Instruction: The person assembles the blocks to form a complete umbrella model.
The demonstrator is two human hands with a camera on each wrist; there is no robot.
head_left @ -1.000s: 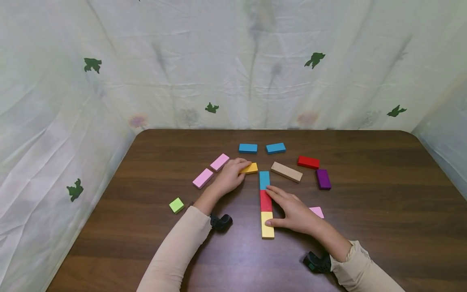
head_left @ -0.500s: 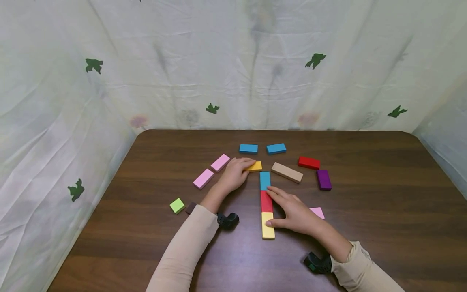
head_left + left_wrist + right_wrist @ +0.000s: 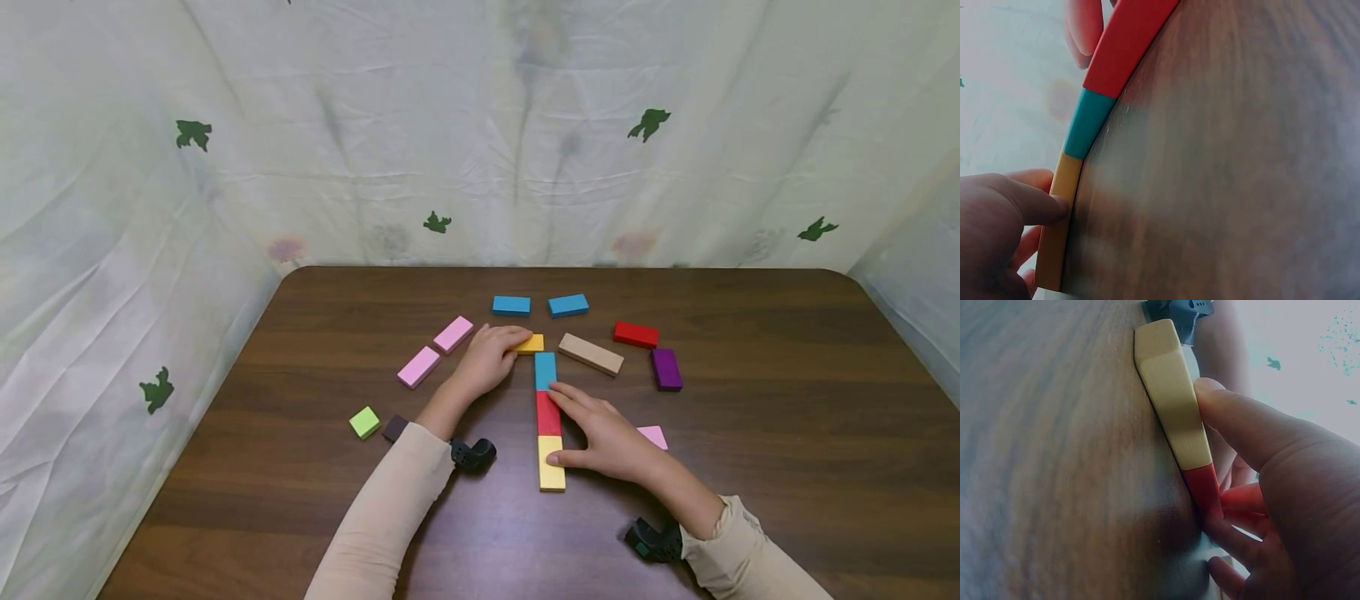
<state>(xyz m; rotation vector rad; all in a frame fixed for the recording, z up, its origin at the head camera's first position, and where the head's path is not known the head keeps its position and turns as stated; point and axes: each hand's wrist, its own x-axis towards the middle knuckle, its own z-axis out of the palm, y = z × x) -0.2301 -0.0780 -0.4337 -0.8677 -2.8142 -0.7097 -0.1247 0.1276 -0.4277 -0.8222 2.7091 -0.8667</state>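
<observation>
The left hand (image 3: 487, 358) pinches the orange block (image 3: 534, 342), which lies crosswise at the far end of the blue block (image 3: 545, 371), jutting left, while the right hand (image 3: 603, 435) rests loosely, grasping nothing, fingers at the red block (image 3: 548, 417), thumb on the nearer pale yellow block (image 3: 551, 477). The step in hand looks like fitting orange against blue; the next move probably calls for a slight nudge right, with the other pieces steadied.

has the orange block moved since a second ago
Yes, rightward: in the head view, the orange block ended left of the row's light blue block then; now its right end passes that block's left edge.
</observation>
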